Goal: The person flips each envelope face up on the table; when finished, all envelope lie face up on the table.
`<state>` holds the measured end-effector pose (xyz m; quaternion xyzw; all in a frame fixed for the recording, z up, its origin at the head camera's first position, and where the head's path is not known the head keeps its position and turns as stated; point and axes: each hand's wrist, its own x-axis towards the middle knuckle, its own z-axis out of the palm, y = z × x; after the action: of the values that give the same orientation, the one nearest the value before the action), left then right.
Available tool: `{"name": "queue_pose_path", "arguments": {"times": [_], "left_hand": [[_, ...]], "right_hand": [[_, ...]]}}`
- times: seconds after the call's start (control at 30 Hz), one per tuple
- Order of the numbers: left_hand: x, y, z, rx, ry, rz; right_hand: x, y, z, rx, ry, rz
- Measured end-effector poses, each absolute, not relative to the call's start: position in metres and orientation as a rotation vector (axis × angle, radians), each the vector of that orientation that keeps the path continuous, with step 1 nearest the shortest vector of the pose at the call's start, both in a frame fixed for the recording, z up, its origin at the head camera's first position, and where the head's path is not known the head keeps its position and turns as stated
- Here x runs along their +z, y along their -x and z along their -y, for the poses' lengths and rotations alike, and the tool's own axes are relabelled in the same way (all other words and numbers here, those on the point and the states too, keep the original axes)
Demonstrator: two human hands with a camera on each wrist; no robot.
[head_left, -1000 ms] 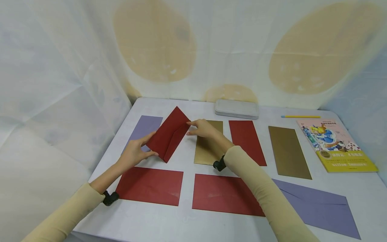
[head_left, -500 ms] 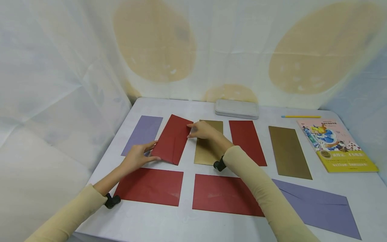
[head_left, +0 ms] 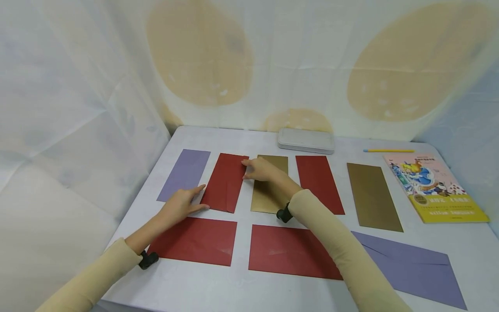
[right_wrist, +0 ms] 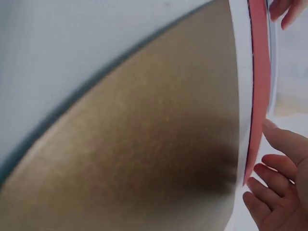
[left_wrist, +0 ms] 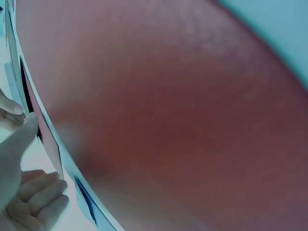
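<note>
A red envelope (head_left: 225, 184) lies flat on the table, its flap seam facing up. At its lower left edge is my left hand (head_left: 180, 207), the forefinger and thumb stretched out. My right hand (head_left: 262, 169) rests at its upper right edge, over part of a gold envelope (head_left: 269, 190). In the left wrist view, the left hand (left_wrist: 29, 183) has loosely bent fingers with nothing between them. The right wrist view shows the right hand (right_wrist: 284, 183) with relaxed fingers, the thumb by the red envelope (right_wrist: 260, 72).
Purple envelopes (head_left: 185, 173) lie at far left and front right. More red envelopes (head_left: 195, 240) line the front, with another red one (head_left: 319, 184) at the back. Right of it are a brown-gold envelope (head_left: 374, 197), a book (head_left: 434, 186), a pencil (head_left: 387, 151) and a grey case (head_left: 306, 141).
The red envelope between my hands has come down from a raised, tilted position and turned to lie flat. My left hand has loosened from it and shifted slightly right; the right hand has barely moved.
</note>
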<state>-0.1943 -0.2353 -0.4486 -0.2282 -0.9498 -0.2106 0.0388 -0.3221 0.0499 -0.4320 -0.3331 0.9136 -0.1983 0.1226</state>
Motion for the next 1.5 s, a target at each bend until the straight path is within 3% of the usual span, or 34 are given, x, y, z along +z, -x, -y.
{"name": "queue_pose_path", "arguments": {"times": [0.3, 0.73, 1.5], "left_hand": [[-0.446, 0.196, 0.229, -0.705, 0.890, 2.975], [-0.448, 0.195, 0.230, -0.719, 0.838, 3.006], [-0.446, 0.207, 0.164, -0.779, 1.083, 2.841]], "right_hand": [[-0.436, 0.320, -0.045, -0.614, 1.094, -2.619], [-0.436, 0.320, -0.035, -0.580, 1.051, -2.607], [-0.427, 0.326, -0.111, -0.812, 0.842, -2.655]]}}
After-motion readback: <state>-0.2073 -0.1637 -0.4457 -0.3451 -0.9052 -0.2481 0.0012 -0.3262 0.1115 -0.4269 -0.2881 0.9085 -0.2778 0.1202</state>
